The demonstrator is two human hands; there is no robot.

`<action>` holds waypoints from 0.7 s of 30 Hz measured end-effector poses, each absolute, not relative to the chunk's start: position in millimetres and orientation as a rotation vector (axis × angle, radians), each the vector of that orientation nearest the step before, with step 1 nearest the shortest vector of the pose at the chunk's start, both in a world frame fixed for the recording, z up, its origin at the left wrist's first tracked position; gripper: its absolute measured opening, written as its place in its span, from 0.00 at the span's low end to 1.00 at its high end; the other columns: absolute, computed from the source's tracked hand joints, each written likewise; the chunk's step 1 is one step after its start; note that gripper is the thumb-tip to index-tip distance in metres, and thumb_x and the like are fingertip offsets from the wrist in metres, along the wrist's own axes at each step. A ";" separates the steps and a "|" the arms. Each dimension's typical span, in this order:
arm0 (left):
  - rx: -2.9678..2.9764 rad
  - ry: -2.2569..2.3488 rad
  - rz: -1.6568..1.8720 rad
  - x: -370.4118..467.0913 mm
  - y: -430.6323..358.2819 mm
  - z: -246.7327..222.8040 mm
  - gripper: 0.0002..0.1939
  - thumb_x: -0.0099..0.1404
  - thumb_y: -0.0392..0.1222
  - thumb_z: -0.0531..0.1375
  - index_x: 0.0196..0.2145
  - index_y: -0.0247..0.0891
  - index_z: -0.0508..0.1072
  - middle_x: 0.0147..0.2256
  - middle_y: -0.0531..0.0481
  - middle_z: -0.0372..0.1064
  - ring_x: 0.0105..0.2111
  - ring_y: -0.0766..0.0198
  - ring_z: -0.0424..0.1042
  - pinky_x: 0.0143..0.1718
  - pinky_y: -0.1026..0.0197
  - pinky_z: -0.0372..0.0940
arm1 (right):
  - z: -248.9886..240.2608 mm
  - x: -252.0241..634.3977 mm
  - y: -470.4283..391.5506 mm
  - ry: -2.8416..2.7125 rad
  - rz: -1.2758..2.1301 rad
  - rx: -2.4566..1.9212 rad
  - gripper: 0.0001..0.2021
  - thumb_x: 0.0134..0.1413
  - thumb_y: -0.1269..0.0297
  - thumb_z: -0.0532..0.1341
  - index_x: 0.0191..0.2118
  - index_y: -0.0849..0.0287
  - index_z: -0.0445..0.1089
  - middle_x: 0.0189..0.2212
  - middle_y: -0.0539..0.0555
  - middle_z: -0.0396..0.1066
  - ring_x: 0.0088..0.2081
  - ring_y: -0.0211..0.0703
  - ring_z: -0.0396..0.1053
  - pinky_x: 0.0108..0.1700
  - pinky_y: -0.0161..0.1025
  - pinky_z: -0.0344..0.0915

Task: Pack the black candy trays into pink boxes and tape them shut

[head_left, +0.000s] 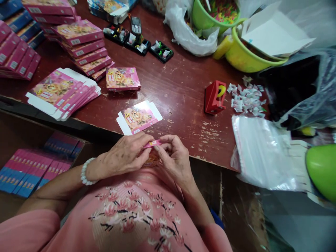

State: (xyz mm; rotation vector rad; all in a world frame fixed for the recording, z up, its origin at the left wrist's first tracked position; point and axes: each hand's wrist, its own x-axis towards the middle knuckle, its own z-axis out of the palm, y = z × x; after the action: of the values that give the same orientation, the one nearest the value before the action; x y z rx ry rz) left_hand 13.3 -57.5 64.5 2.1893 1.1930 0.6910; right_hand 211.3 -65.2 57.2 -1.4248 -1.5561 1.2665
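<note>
Between my two hands, at the table's front edge, is a small pink box [153, 143], its narrow pink side facing up and its picture face partly hidden by my fingers. My left hand [124, 154] is closed on the box's left end. On its right end, the thumb and fingers of my right hand [174, 157] pinch the box. Just beyond my hands lies a flat unfolded pink box [138, 117] with white flaps. Farther back sits a closed pink box [123, 78], with a fanned pile of flat boxes [56, 89] to its left.
Stacked pink boxes [81, 42] stand at the back left. Black trays [161, 51] lie at the back centre. A red tape dispenser [215, 98], small wrapped packets [248, 98], clear plastic bags [262, 150] and a yellow-green basin [252, 59] are to the right.
</note>
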 end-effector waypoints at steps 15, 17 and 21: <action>2.384 1.194 1.145 -93.1 -3.5 23.2 0.16 0.69 0.29 0.59 0.50 0.43 0.77 0.51 0.45 0.77 0.58 0.56 0.73 0.60 0.55 0.71 | 40.5 222.9 35.5 -2.591 0.158 -0.930 0.19 0.66 0.74 0.58 0.56 0.47 0.73 0.53 0.58 0.77 0.46 0.55 0.71 0.50 0.55 0.68; 2.454 1.338 0.973 -101.4 -2.5 4.6 0.20 0.70 0.27 0.53 0.52 0.44 0.77 0.55 0.44 0.74 0.64 0.53 0.68 0.63 0.50 0.69 | 36.0 229.1 54.2 -2.732 0.258 -0.892 0.21 0.63 0.71 0.62 0.60 0.48 0.71 0.58 0.60 0.73 0.48 0.56 0.71 0.49 0.55 0.68; 2.372 1.527 0.857 -89.1 -9.0 -3.3 0.23 0.70 0.28 0.52 0.58 0.43 0.70 0.62 0.40 0.67 0.67 0.49 0.62 0.67 0.44 0.64 | 48.0 239.9 147.9 -2.563 0.499 -0.935 0.24 0.64 0.54 0.64 0.62 0.51 0.67 0.55 0.61 0.73 0.51 0.55 0.72 0.52 0.54 0.71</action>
State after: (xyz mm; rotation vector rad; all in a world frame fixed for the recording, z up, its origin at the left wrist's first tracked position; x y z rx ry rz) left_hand -89.1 -9.0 -3.3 2.3717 1.5267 0.8566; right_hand 239.9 147.9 48.0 -0.9350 -2.5627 0.4993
